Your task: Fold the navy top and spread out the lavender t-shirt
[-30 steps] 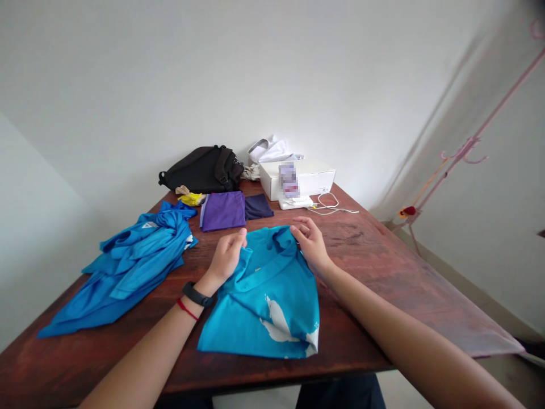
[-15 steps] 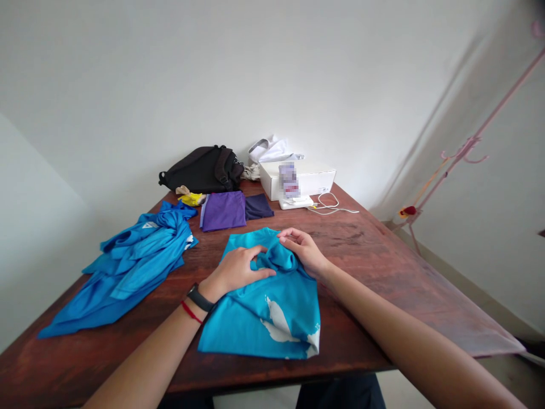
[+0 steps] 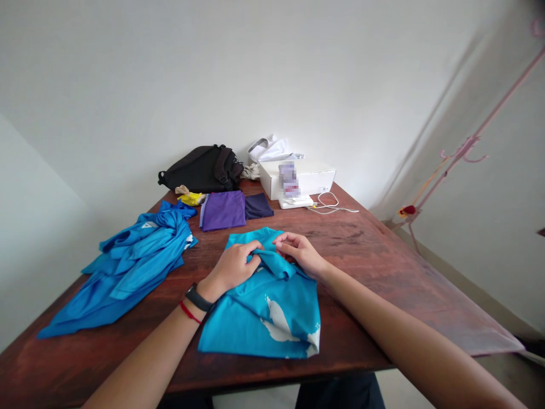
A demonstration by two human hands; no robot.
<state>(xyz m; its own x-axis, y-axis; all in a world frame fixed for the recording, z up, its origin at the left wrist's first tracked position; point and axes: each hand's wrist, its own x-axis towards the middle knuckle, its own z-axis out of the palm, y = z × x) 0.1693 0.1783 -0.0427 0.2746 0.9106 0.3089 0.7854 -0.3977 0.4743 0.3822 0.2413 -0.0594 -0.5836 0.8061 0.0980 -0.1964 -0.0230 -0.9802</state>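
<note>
At the near edge of a dark reddish-brown wooden table (image 3: 357, 335), a turquoise fabric garment with a white printed patch (image 3: 293, 307) lies gathered, in the middle, between a person's bare forearms. The left hand (image 3: 234, 266), with a black band (image 3: 199, 297) and a red cord (image 3: 189, 312) at its wrist, pinches a raised fold of the garment between thumb and forefinger. The right hand (image 3: 305, 255) curves over the garment's far right part, fingers bent; whether it grips the fabric, I cannot tell. To the left lies a crumpled heap of bright blue cloth (image 3: 140, 255). Beyond the garment are a flat, folded purple cloth (image 3: 223, 210) and, touching its right side, a dark navy cloth (image 3: 258, 206). Farther right, a white cable (image 3: 334, 211) lies near a white cardboard box (image 3: 317, 179). At the far left, a black fabric bag (image 3: 196, 170) rests near the pale wall (image 3: 272, 74).
</note>
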